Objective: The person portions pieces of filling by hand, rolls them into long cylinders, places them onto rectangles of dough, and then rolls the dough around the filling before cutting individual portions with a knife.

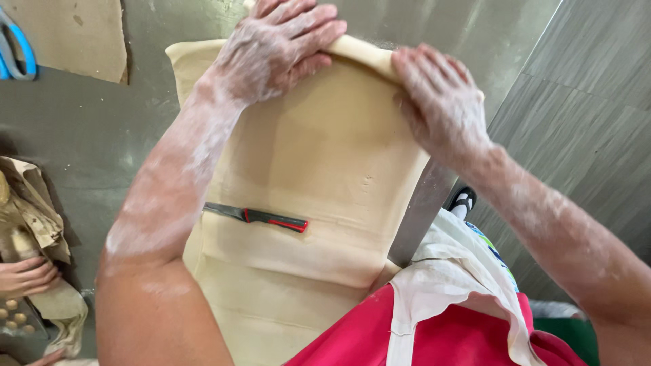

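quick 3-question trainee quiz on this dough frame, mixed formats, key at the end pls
1. True or false: both the left hand and the right hand press on the rolled far edge of the dough sheet.
2. Where does the knife with the red and black handle lie?
A. on the dough sheet
B. in the right hand
C. on the floor
3. Fill in: the blue-handled scissors lie at the top ____ corner of the view.

Key: 1 true; 2 A; 3 left
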